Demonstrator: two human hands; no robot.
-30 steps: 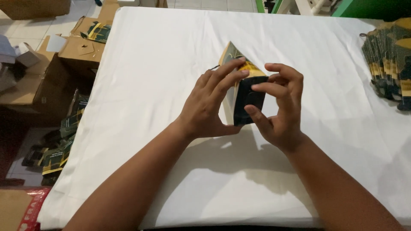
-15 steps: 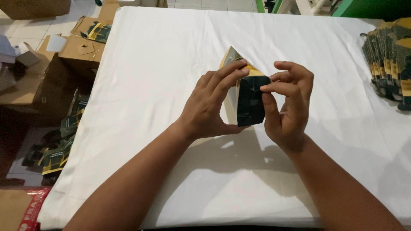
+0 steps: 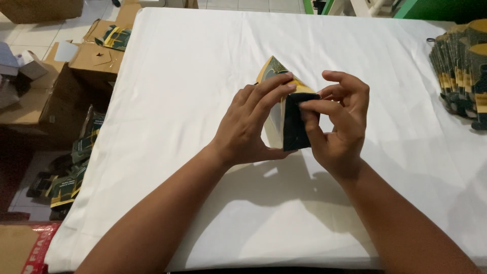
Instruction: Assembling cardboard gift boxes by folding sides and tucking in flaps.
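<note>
Both hands, left hand and right hand, hold a half-folded dark and yellow card box above the bench; folding looks unfinished.

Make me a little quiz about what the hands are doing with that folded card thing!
1. True or false: both hands hold the dark and yellow folded carton.
2. What covers the table? A) white cloth B) newspaper C) red plastic
3. Where is the stack of similar cartons: at the table's right or left edge?

Key
1. True: the left hand and right hand grip it above the table.
2. A
3. Right
</note>
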